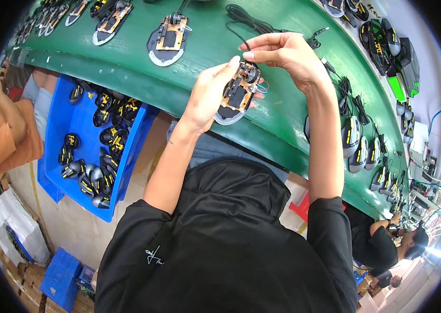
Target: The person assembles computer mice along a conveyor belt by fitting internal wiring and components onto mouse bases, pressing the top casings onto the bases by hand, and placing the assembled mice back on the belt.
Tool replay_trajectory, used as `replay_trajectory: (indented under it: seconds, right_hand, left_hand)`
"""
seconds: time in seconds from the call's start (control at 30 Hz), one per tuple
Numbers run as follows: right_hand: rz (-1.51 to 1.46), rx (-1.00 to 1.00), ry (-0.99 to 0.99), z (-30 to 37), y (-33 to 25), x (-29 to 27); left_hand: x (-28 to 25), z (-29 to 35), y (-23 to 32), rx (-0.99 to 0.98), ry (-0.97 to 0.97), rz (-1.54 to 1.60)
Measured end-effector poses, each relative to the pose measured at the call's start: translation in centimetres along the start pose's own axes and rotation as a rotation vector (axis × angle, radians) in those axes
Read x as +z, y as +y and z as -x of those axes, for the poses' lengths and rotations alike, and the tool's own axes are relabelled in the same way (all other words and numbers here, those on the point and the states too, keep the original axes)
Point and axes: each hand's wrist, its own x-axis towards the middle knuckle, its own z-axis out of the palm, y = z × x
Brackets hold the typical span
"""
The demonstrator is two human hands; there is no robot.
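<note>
Black sleeves; hands (252, 73) hold open mouse base (236, 96), circuit board exposed

The person's left hand (207, 99) and right hand (283, 55) hold an open computer-mouse base with a bare circuit board (237, 94) above the long green conveyor belt (262, 125). Another open mouse base (167, 37) lies on the belt, left of the hands. A blue plastic bin of black mouse shells (69, 125) sits below the belt's near edge, at left. Assembled mice (358, 151) line the belt at right.
</note>
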Motion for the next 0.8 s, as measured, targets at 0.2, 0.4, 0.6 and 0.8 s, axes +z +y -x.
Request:
replay_trajectory:
  seconds: [0.2, 0.4, 0.6, 0.8]
  right_hand:
    - [-0.228, 0.004, 0.028, 0.9, 1.6, 0.5]
    - [-0.233, 0.104, -0.009, 1.2, 2.1, 0.5]
    - [-0.430, -0.043, 0.014, 2.3, 2.8, 2.8]
    - [-0.405, 0.066, 0.542, 6.5, 2.6, 4.8]
  left_hand:
    - [0.0, 0.1, -0.3, 0.032, 0.057, -0.152]
    - [-0.1, 0.3, -1.4, 0.102, 0.108, -0.157]
    - [-0.3, 0.5, -1.5, 0.143, 0.082, -0.090]
    - [-0.7, 0.4, -1.0, 0.165, 0.058, -0.005]
